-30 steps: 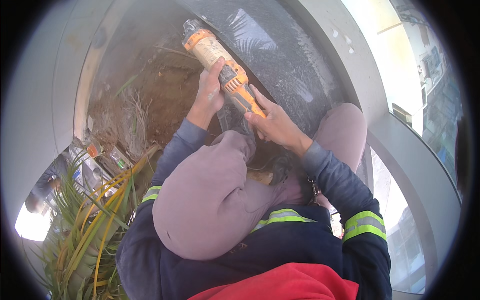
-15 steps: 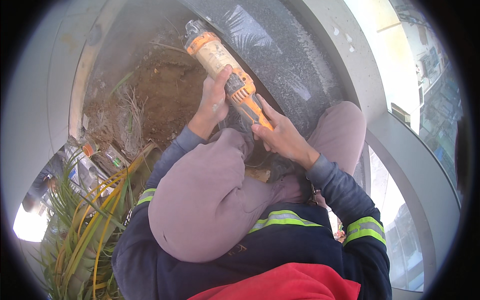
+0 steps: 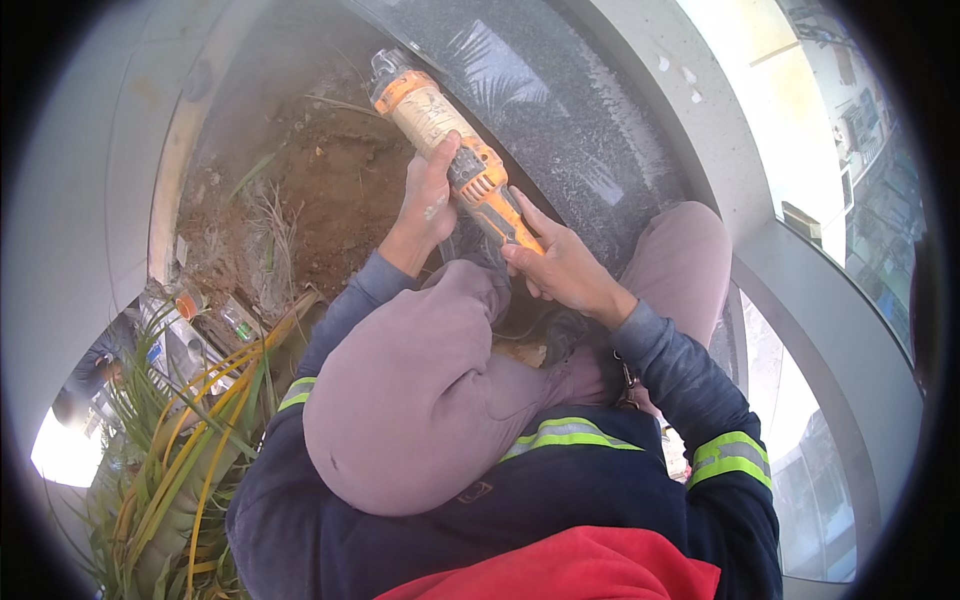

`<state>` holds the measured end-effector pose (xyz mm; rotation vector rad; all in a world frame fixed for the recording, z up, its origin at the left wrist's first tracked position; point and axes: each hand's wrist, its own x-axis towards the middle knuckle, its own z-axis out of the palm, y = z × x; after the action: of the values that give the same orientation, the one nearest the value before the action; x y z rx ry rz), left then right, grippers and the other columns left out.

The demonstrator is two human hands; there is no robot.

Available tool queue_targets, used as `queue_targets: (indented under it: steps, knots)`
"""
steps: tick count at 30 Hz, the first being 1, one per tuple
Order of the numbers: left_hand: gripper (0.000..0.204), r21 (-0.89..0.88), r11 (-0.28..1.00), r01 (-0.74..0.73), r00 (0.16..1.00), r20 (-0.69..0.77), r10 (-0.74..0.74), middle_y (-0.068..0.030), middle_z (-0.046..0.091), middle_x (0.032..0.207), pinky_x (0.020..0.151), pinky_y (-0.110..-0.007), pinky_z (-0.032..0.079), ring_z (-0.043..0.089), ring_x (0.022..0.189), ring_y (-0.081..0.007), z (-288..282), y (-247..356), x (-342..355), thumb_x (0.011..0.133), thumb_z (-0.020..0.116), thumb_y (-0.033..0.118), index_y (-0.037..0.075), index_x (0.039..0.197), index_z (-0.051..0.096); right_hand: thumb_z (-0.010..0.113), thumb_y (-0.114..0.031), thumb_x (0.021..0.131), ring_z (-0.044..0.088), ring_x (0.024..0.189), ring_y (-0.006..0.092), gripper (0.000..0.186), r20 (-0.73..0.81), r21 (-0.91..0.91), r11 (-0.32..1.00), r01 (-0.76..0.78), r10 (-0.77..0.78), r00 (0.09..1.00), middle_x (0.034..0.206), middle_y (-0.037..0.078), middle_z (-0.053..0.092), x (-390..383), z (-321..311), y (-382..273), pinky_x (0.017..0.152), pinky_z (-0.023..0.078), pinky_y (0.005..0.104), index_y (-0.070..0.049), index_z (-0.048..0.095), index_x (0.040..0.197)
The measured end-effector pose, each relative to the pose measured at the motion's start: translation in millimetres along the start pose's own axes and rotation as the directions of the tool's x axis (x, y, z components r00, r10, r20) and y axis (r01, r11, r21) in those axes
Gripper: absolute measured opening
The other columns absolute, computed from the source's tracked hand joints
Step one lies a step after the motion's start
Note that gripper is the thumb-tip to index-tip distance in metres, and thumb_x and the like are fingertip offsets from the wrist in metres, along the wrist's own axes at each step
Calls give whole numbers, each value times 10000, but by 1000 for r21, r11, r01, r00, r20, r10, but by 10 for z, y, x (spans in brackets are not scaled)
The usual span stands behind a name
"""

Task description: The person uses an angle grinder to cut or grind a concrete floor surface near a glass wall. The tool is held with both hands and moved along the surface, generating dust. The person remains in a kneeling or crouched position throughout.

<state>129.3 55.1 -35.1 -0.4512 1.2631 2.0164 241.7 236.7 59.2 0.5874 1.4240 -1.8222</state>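
Beside one dark slab [image 3: 590, 140], two hands [image 3: 428, 207] [image 3: 572, 268] grip one power tool [image 3: 480, 180].

Open room over soil [image 3: 340, 190], left of power tool [image 3: 428, 112]. Dark slab [image 3: 570, 120] bounds right; bent leg [image 3: 395, 400], near side. Clearance at hazy far end unclear.

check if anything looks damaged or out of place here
Yes: what looks like a plastic bottle lies in debris beside the palm fronds, like stray litter; the grey frame at upper right has pale patches, possibly chips.
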Motion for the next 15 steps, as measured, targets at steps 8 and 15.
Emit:
queue_targets:
  steps: [8, 15]
  knots:
    - [456, 0, 1000, -14, 999, 34, 14, -156, 687, 1099, 907, -413, 579, 697, 1000, -248, -8, -32, 36, 1049, 602, 383, -29, 1237, 550, 616, -223, 1026, 526, 587, 71, 828, 3, 13, 1000, -18, 18, 1000, 868, 19, 628, 67, -31, 52, 512, 446, 241, -125, 124, 1686]
    - [466, 0, 1000, 5, 999, 31, -5, -160, 684, 1107, 915, -424, 577, 697, 1007, -253, -87, 44, 180, 1054, 587, 391, -31, 1247, 546, 613, -245, 1032, 520, 588, 64, 829, 6, 39, 999, 6, -6, 1000, 860, 14, 624, 187, -12, -17, 509, 437, 237, -129, 118, 1687]
